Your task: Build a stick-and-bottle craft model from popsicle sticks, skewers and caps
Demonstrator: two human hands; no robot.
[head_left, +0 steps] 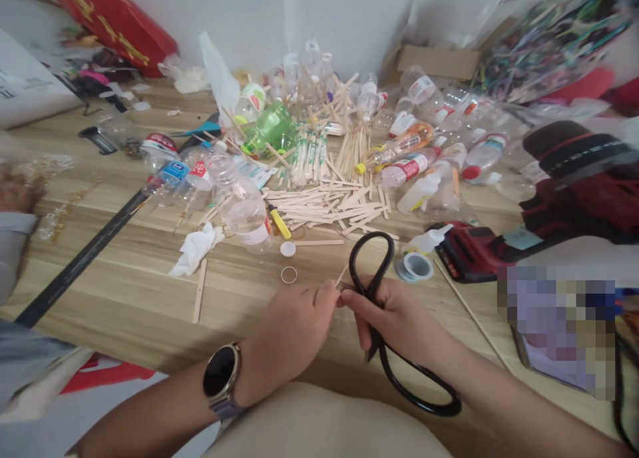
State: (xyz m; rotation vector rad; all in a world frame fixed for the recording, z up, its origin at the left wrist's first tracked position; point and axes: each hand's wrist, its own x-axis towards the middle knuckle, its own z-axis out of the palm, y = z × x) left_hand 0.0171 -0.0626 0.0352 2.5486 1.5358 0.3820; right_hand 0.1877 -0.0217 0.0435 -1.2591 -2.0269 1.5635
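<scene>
- Scissors with black loops sit between the two hands near the table's near edge; their metal end points left toward the left hand, one loop rises toward the table's far edge, and the other reaches down to the right, toward the person.
- The loops stand wide apart; fingers hide most of the blades, so I cannot tell how far those are parted.
- Right hand: closed around the middle of the scissors, with the thumb lying along them toward the metal.
- Left hand: curled in, thumb and forefinger pinching a thin stick right beside the metal.
- The stick's visible end tilts toward the far edge and slightly right; its remaining length is hidden in the left hand.
- The fingertips of both hands meet or nearly meet at the stick; I cannot tell which.
- Just beyond the left hand lie a pale ring and a white cap, with a heap of flat sticks farther toward the far edge.
- Beyond the right hand, a grey spool stands near a glue bottle; a red and black drill is toward the table's right side.
- At the table's left side, another person's hand is partly in view, blurred.
</scene>
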